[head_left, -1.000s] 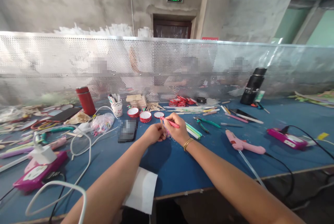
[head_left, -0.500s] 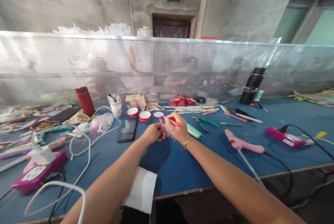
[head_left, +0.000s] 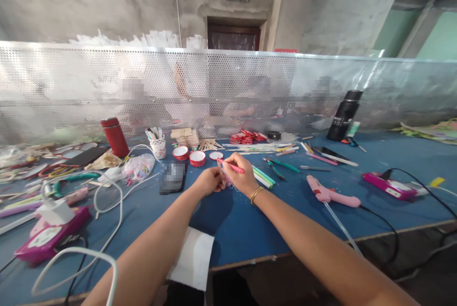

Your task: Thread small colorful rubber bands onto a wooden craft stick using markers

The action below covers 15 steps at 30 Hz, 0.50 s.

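My left hand (head_left: 209, 181) is closed on a flat wooden craft stick (head_left: 220, 171) and holds it upright. In my right hand (head_left: 243, 175), pinched like a pen, is a pink-red marker (head_left: 233, 167). The marker's tip meets the upper end of the stick, though whether it touches cannot be made out. Beneath and between the hands lies a small heap of pink and white strands (head_left: 228, 182), partly covered by my fingers. Just beyond them are round red-rimmed boxes with white insides (head_left: 197, 157) and a flat red-rimmed disc (head_left: 216, 155).
Green glue sticks (head_left: 263, 176), pliers (head_left: 274, 169) and a pink glue gun (head_left: 323, 192) lie to the right. A phone (head_left: 173, 178), a pen cup (head_left: 157, 147), a red flask (head_left: 114, 137) and a looping white cable (head_left: 119, 220) are leftward. A perforated metal screen (head_left: 228, 77) stands behind.
The marker's tip has shifted slightly left, across the top of the stick. My left hand keeps its hold, and the whole view has moved a little.
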### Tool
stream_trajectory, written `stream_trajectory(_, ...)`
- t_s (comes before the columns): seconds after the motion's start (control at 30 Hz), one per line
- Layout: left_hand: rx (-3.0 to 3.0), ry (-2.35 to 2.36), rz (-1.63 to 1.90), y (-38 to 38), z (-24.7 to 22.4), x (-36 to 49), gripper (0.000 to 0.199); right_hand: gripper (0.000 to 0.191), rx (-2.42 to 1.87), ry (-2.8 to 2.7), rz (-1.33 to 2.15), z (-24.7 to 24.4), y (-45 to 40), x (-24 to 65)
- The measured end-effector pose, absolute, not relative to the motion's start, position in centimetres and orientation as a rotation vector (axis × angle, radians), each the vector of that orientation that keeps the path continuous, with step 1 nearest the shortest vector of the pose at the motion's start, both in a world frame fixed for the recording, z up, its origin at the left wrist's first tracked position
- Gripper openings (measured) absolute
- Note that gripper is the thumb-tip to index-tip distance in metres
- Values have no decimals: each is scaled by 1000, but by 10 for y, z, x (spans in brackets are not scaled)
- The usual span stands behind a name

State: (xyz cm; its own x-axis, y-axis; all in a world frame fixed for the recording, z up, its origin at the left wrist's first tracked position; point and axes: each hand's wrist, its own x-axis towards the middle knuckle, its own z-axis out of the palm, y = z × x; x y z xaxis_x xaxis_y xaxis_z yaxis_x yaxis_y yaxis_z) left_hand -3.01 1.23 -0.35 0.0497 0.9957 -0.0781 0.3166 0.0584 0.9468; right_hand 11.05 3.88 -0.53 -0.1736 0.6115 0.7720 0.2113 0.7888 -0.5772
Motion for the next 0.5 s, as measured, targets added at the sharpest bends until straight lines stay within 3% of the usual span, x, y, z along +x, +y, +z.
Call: stream_trajectory(0.5, 1408, 1416, 952, 13, -7, -32, 5, 11, -669, -1706, 381, -3, 37, 111)
